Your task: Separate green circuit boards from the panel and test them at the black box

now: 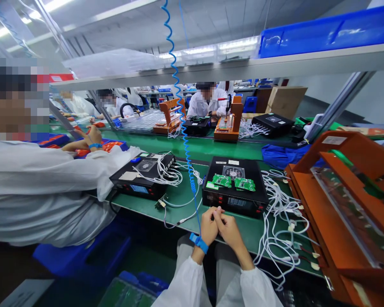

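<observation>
At the front edge of the green bench, my left hand and my right hand rest against each other, fingers curled and touching. Nothing shows in either hand. A blue wrist strap with a coiled blue cord is around my left wrist. Just beyond my hands stands a black tester box with a lit display. Two green circuit boards lie on its top, a left board and a right board. White cables spread out from the box's right side.
An orange test fixture stands on the right. At left, a second black box carries white cables, near a seated co-worker. A small board on a cable lies near the bench edge. Overhead runs a shelf with a blue bin.
</observation>
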A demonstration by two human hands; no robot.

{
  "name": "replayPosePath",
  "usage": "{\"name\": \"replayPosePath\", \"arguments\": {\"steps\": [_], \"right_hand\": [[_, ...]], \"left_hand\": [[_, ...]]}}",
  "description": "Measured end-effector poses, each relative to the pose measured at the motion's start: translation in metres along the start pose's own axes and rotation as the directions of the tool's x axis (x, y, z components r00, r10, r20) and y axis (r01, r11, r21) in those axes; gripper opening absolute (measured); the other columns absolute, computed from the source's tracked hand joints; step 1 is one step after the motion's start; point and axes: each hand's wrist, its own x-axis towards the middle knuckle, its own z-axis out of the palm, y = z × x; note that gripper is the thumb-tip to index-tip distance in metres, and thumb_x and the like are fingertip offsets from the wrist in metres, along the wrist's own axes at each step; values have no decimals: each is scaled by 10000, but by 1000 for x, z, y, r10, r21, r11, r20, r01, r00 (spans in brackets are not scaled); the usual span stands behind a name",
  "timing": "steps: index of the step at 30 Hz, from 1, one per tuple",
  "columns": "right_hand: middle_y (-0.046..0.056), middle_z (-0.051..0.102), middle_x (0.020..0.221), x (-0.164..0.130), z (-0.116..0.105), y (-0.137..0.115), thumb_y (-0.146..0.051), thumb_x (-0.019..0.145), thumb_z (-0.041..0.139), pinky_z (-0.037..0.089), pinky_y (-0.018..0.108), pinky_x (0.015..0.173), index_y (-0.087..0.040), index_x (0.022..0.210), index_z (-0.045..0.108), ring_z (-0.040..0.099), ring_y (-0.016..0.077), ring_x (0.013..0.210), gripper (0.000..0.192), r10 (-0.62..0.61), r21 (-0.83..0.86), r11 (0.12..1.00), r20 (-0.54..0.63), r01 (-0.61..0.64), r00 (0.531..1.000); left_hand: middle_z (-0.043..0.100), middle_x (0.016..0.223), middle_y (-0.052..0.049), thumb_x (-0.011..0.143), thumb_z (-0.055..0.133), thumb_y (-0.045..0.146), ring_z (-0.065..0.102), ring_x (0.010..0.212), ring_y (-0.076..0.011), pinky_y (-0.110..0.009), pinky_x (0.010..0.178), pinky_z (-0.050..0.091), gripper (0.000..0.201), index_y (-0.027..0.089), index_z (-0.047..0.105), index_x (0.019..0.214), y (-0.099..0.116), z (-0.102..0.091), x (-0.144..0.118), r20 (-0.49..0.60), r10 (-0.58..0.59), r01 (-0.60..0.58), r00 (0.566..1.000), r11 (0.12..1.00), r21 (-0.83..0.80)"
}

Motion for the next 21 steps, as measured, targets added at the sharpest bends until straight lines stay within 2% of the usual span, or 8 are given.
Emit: {"name": "replayPosePath", "arguments": {"steps": [21], "right_hand": [[4, 492, 494, 1, -1, 0, -563, 956, 485, 282, 216, 480, -144, 576, 545, 401, 105, 495, 569, -13, -13, 1000, 0, 13, 1000]], "left_hand": [[684, 774, -52, 968, 498, 511, 608, 736, -178, -278, 689, 448, 448, 151, 742, 857, 5, 0, -1, -5, -6, 6, 1000, 1000, 9]]}}
